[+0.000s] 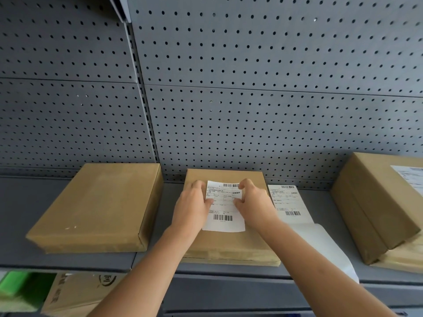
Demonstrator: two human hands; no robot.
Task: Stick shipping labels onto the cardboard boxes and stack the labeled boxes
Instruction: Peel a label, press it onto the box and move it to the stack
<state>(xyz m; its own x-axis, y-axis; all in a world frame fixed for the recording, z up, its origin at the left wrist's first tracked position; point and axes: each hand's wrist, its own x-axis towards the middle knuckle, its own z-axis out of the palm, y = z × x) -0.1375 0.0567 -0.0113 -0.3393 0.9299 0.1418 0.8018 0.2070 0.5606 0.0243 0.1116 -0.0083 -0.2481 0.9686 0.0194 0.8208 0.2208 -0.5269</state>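
Label (225, 208) white, barcodes at far and near ends, lying on top of middle box (231, 239), centre of shelf (20, 225). Left hand (194, 203) on label's left edge, fingers curled, thumb on the paper; pinching or only pressing, cannot tell. Right hand (253, 202) on label's right edge, index finger and thumb bent into a partly open C, tips touching the paper; real grip or not, cannot tell. Both forearms bare, reaching in from near side.

Left box (98, 207) flat, plain top, apart from middle box. Right stack (380, 209) at far right: labelled box resting on another box, label partly cut by frame edge. Label strip (289, 202) just right of middle box, flat on shelf, one printed label at far end, blank white backing (329, 248) running toward near edge and over it. Grey pegboard (251, 88) behind. Below shelf at near left: printed carton (75, 294), green item (13, 286), blurred.
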